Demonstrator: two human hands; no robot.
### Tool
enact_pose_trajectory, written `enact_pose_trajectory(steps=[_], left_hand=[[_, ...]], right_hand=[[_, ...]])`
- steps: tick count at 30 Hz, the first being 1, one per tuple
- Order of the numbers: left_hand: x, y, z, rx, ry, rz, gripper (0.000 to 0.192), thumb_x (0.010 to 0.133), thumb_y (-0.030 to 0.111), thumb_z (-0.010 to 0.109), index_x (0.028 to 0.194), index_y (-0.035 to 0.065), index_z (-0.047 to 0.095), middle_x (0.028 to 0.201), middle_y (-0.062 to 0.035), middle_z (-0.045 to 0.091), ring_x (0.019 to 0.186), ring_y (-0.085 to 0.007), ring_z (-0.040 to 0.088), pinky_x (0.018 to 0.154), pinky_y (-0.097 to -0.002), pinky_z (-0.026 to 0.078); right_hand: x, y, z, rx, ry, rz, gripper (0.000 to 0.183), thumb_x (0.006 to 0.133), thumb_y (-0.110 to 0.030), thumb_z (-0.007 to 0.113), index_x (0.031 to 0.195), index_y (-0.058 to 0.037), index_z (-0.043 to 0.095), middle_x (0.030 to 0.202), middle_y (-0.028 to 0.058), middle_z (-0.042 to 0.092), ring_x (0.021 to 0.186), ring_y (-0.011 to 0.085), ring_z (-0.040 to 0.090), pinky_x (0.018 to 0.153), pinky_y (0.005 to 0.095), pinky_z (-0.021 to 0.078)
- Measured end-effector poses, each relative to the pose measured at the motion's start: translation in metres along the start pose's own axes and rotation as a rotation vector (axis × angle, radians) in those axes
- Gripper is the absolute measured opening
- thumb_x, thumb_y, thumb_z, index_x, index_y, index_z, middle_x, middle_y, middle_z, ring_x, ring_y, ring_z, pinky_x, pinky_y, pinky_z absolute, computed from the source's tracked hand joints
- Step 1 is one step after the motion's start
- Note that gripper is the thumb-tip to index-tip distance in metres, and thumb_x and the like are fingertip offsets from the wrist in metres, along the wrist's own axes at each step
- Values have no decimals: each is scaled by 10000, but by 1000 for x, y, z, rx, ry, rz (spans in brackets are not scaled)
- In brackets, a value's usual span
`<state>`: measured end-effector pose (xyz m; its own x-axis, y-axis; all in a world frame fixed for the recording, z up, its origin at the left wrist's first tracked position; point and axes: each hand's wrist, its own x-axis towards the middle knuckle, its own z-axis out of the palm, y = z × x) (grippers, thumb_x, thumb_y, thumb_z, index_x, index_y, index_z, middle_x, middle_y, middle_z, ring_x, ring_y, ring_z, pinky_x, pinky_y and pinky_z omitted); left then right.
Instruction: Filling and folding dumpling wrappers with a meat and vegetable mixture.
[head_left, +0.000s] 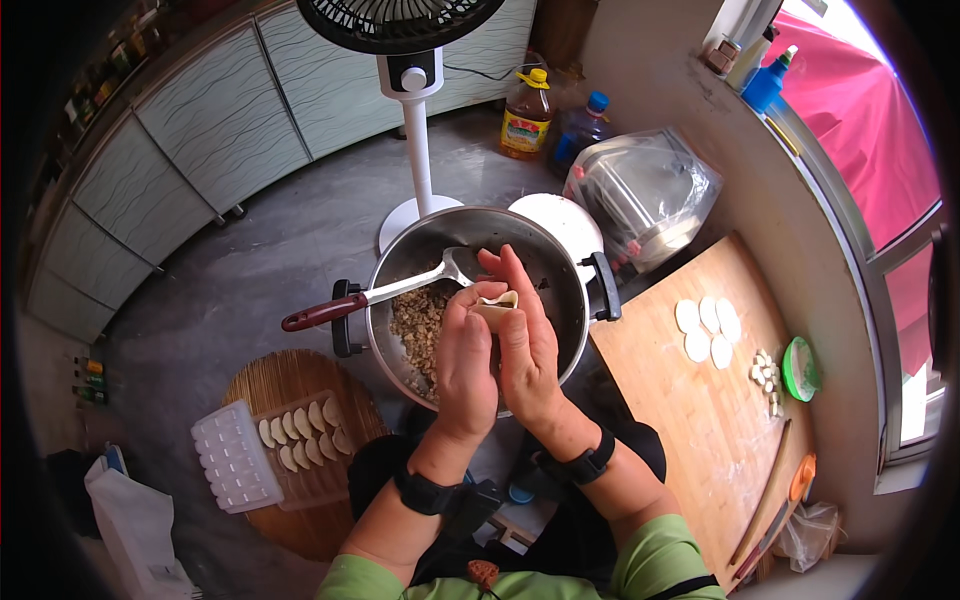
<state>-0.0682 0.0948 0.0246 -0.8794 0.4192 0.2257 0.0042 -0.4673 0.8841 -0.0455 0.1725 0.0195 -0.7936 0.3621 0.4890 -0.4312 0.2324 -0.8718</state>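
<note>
Between both hands is a dumpling (495, 311), its pale wrapper folded up with a gap at the top. My left hand (469, 360) grips it from the left, thumb against its near side. From the right, my right hand (529, 352) pinches it with thumb and fingers. Both hands are over a large steel pot (574, 330) with black handles. Chopped filling (416, 322) covers the pot's left side. A metal spatula (405, 289) with a dark red handle rests across the pot's left rim; its blade is partly hidden by my fingers.
Left, a round woven stool (255, 375) bears a plastic tray (300, 495) with rows of dumplings. Right, a wooden board (637, 352) holds round wrappers (697, 346), dough pieces (763, 375), a green bowl (801, 369) and a rolling pin (761, 495). A fan (416, 142) stands behind the pot.
</note>
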Motion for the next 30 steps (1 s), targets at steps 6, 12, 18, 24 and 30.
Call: enact_pose_trajectory(steps=[6,12,18,24,30], left_hand=[[0,-1,3,171,3,127,388,977,316,301,1111,11,500,1081,-79,532,985,-156,498,892,-293,379],[-2,-2,4,192,83,120,339,976,242,319,1052,-15,527,1046,-96,563,970,-161,520,865,-287,399],[0,-2,0,171,67,77,301,971,171,347,1093,-33,531,1083,-99,570,990,-162,530,878,-273,406],[5,-2,-3,124,-59,72,355,972,150,347,1257,-36,445,1258,-121,483,1139,-175,461,973,-291,356],[5,-1,-6,241,-99,158,357,963,110,337,1271,-52,419,1371,-127,377,1232,-196,389,1024,-309,308]], right_hand=[[-1,1,-3,-22,26,-12,507,975,-318,323,1368,2,301,1335,173,413,1110,195,468,949,318,364],[3,2,-6,-308,34,-149,439,969,-249,356,1323,9,385,1347,157,414,1122,244,472,951,330,360],[7,-2,-7,-533,53,-251,390,919,-173,451,1281,-28,459,1350,175,405,1133,329,445,956,370,344],[12,0,-13,-672,35,-282,381,902,-173,467,1271,-78,488,1379,181,364,1166,338,414,973,388,324],[10,-1,-15,-604,-19,-220,386,897,-153,453,1281,-128,489,1423,186,280,1234,346,326,1016,396,265]])
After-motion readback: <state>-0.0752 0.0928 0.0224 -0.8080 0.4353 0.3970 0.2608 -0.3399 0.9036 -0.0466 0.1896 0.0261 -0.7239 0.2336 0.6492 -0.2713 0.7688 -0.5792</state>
